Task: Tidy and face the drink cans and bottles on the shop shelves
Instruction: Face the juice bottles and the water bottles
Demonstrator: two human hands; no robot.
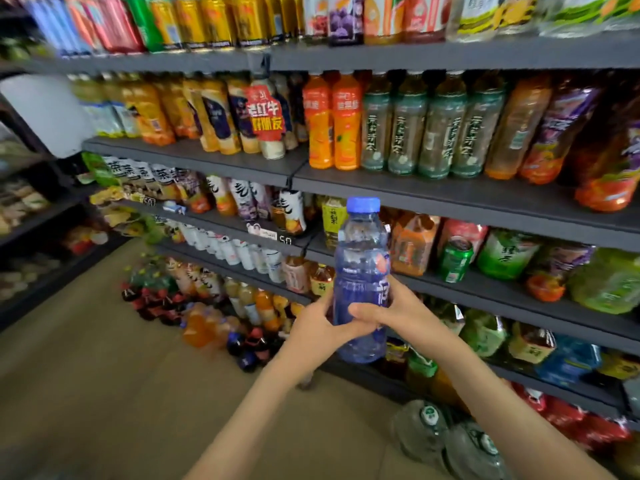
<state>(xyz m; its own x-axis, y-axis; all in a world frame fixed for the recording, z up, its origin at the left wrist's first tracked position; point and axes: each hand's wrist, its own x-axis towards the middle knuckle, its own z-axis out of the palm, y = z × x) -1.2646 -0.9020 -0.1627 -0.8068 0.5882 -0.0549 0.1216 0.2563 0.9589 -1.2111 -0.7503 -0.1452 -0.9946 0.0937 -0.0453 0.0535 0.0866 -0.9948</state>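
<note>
A clear blue drink bottle [360, 265] with a blue cap stands upright in the air in front of the dark shelves. Both hands hold it near its lower half. My left hand [317, 325] grips it from the left. My right hand [388, 311] wraps it from the right, fingers curled across its front. Behind the bottle, a shelf [485, 285] carries a green can [455, 259] and tea bottles in orange and green wrap. Higher up stand orange juice bottles [332, 123] and green tea bottles [433, 129].
Rows of cans [207, 22] fill the top shelf. A red promo tag [265, 114] hangs from a shelf edge. Dark and orange soda bottles [221, 323] stand on the floor at the shelf foot. Large water jugs [446, 438] sit at the lower right. Beige floor lies to the left.
</note>
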